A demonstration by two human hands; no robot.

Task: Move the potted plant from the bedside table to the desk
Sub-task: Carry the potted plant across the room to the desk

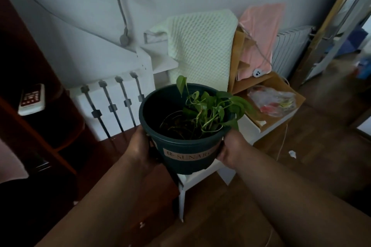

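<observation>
A: What is nearest?

B: Two bare hands, one pot. The left hand [140, 146] and the right hand [230, 149] press on opposite sides of a round dark green plastic pot with a pale label band and a leafy green plant [186, 126], each clamped against its wall. The pot is held up in the air between them, upright.

A: And just beyond the hands?

B: Below and behind the pot, one white stool-like stand [200, 178]. Past the right hand, one clear plastic bag with red contents [273, 100] on a brown cardboard sheet [269, 122].

A: Farther still?

B: Beyond the left hand, four dark rods [112, 106] against white panels; far left, one white remote control [32, 100] on a dark wooden shelf [50, 126]. Behind the pot, one cream knitted cloth [200, 46] and one pink cloth [259, 42] at the wall
</observation>
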